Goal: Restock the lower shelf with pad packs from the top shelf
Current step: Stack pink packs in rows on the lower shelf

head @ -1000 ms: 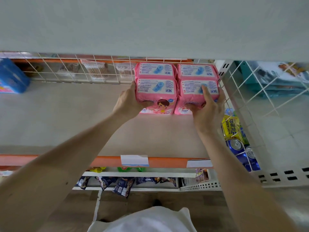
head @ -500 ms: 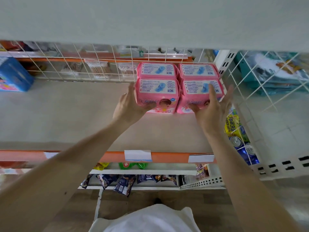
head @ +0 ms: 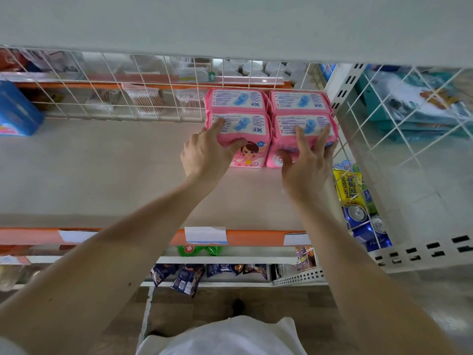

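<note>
- Head view: your left hand [head: 204, 155] and right hand [head: 304, 167] are now reaching over the tops of the front packs. A second ago they were clamping the sides; half a second ago they were spread loose beside them.
- Left hand is pinching the front-left pad pack [head: 253, 129], fingers on top, thumb on its face. Right hand is gripping the front-right pad pack [head: 311, 124] the same way.
- Both packs are sitting on the shelf [head: 102, 170], touching the back-left pad pack [head: 238, 99] and back-right pad pack [head: 299, 101] at the wire mesh [head: 115, 98], far right corner.
- I'm reading this as you squaring the block; placement is looking nearly done.
- Containers: the side wire rack [head: 378, 160] is holding blue cans [head: 357, 211] and a yellow packet [head: 349, 185].
</note>
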